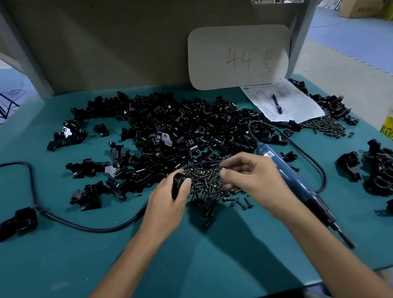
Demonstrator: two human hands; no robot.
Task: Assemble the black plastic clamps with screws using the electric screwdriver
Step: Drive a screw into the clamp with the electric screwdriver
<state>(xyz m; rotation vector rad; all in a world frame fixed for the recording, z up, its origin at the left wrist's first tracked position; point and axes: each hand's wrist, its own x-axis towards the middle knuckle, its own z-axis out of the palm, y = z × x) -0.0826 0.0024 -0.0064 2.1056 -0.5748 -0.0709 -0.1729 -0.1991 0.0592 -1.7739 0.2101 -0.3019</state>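
On the green table (56,267), the clamp pile (175,126) lies beyond the blue screwdriver (292,181). Palm down, the left grip (170,202) curls around one clamp (178,183). The right grip (246,174) pinches a screw (223,170) over the loose screws (205,185).

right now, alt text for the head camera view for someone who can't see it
A person's left hand grips a black plastic clamp piece while the right hand picks at a pile of small dark screws on a teal table. A blue electric screwdriver lies right of the hands, and a big heap of black clamp parts sits behind.
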